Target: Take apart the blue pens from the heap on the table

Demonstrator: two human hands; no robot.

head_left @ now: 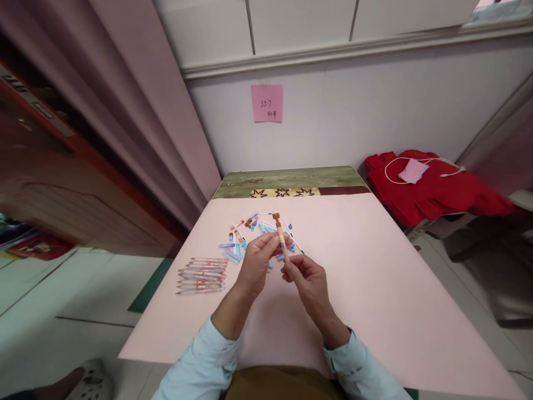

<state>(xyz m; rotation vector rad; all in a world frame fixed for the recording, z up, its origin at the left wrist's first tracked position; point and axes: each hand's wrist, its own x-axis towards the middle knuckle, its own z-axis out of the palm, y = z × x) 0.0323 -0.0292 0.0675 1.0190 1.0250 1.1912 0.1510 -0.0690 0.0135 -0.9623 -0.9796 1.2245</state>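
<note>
Both my hands hold one pen (281,236) above the table, with its brown, shaped top pointing away from me and its body tan and pale. The fingers of my left hand (259,261) pinch its middle. Lower down, my right hand (307,280) grips the end nearer me. Beyond and under my hands lies a scattered heap of pen parts (237,244): blue and brown barrels, small caps and thin white refills, partly hidden by my left hand. To the left, several assembled pens (202,275) lie side by side in a row.
A pale pink sheet (375,311) covers most of the table, whose green patterned far edge (291,178) meets the wall. A pink note (266,103) is stuck there. At right, red cloth (433,194) carries a white cable and paper. Someone's foot in a clog (92,380) shows lower left.
</note>
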